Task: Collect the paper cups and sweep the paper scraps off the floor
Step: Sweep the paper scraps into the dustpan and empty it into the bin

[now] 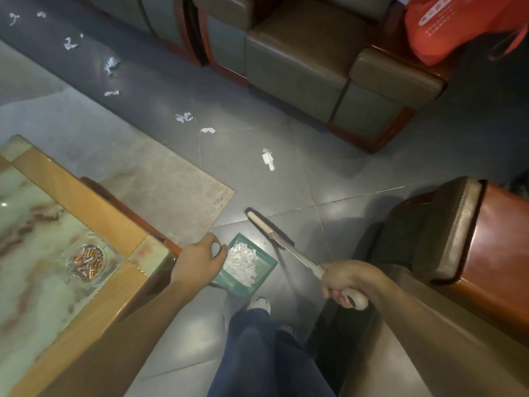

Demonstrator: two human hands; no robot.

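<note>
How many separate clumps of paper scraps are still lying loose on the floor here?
8: two top left, three down the dark strip, three on grey tiles. Furniture may hide others.

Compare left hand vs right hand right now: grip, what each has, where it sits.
The left hand curls its fingers round something thin above the green dustpan, which holds white scraps; the right hand grips the broom handle. The left hand sits by the table corner, the right hand nearer the wooden chair. Both are bare.
</note>
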